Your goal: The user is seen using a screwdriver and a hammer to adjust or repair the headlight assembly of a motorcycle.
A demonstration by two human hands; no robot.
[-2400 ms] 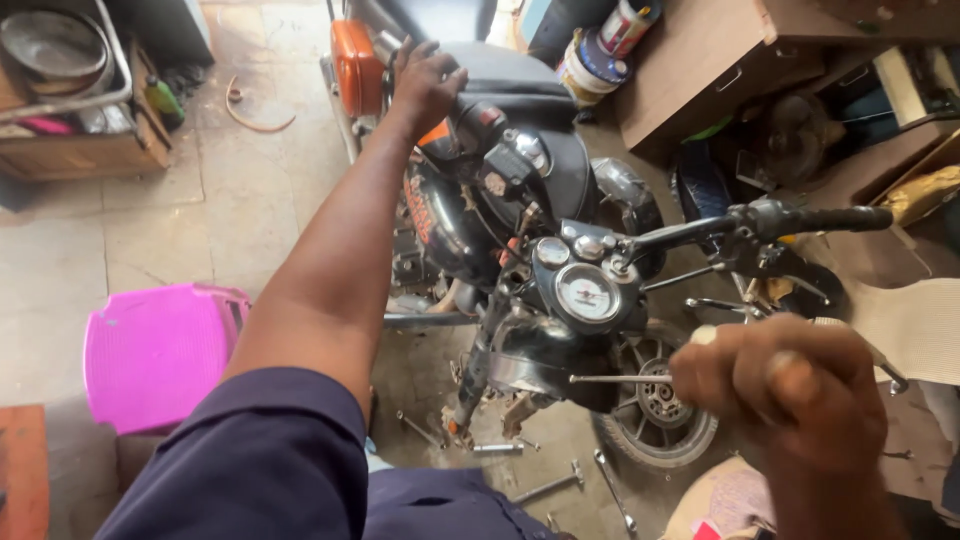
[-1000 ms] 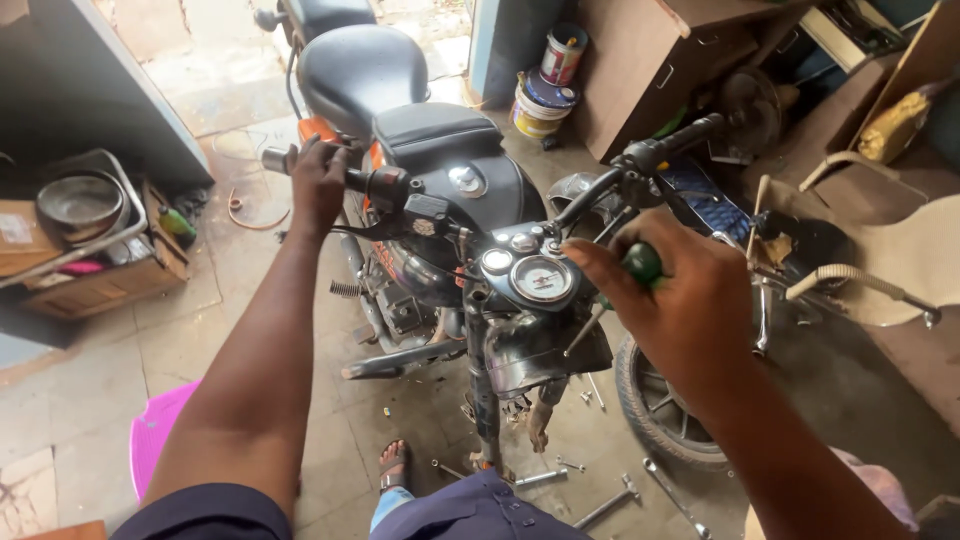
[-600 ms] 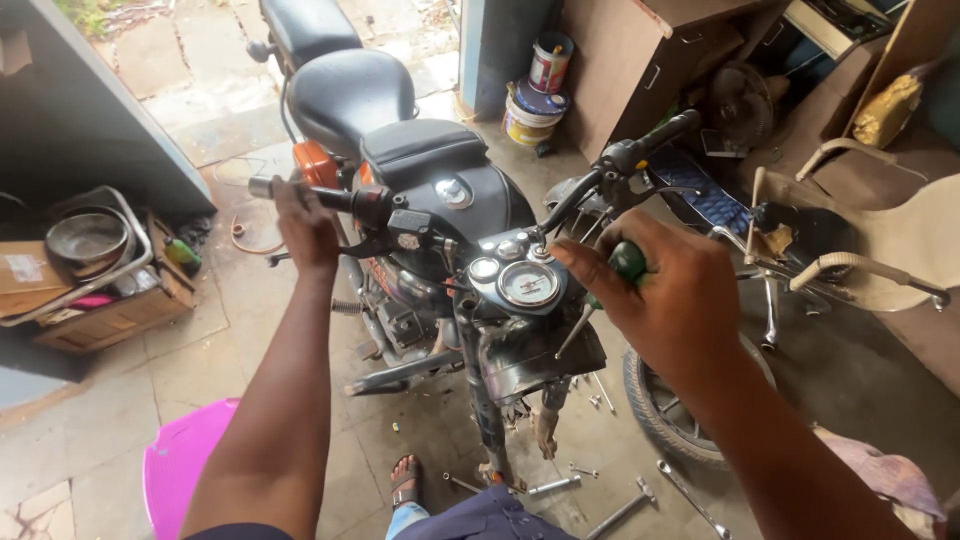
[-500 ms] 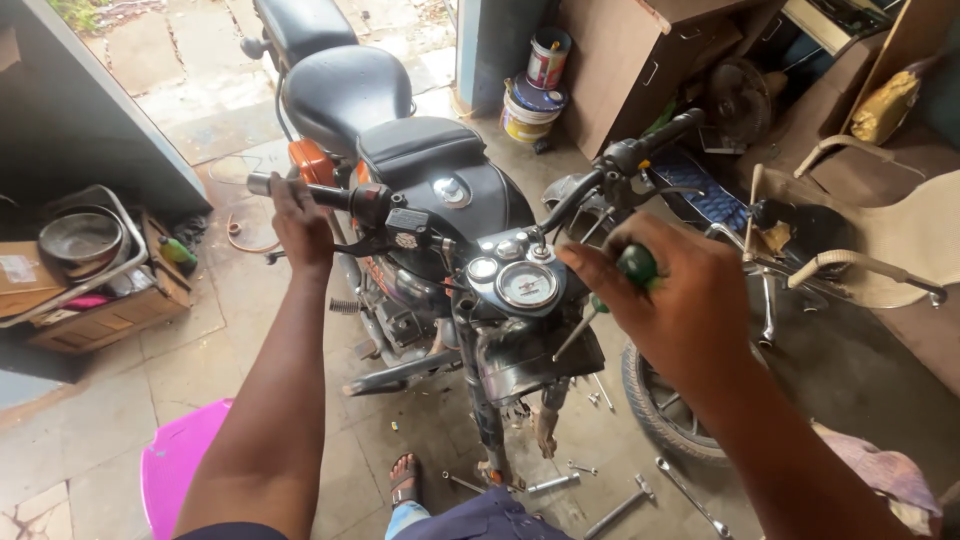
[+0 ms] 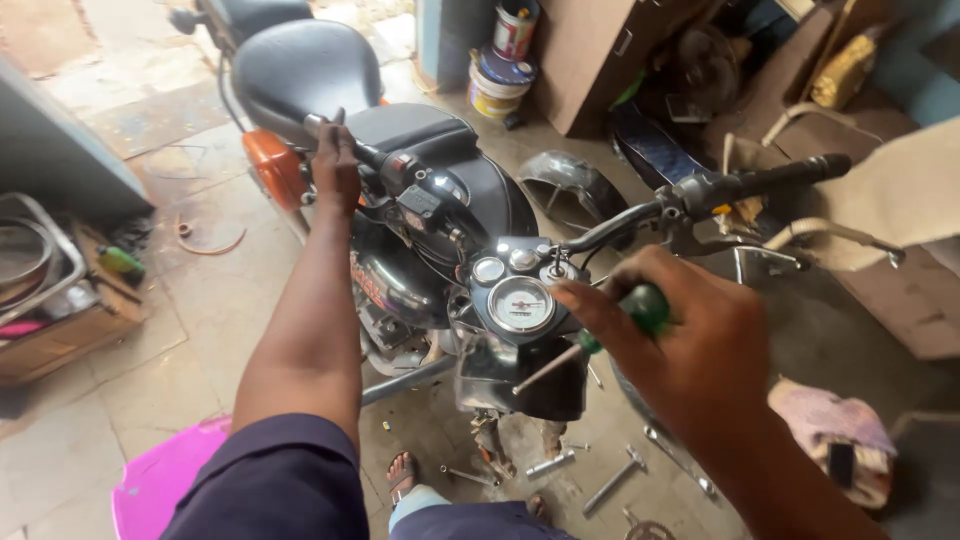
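At the front of the black motorcycle (image 5: pixel 440 230), the left hand (image 5: pixel 336 165) had kept its closed grip on the left handlebar end (image 5: pixel 318 124), as it had a moment earlier. The right hand (image 5: pixel 690 345) had come lower and nearer the camera, its grip wrapped round a green-handled screwdriver (image 5: pixel 600 335). The shaft now angled down past the round speedometer (image 5: pixel 520 303), its tip at the dark headlight housing (image 5: pixel 520 380) below the dial, though actual contact could not be made out. That placed the work at the housing. Loose spanners (image 5: pixel 610 485) lay on the floor (image 5: pixel 130 390) beneath.
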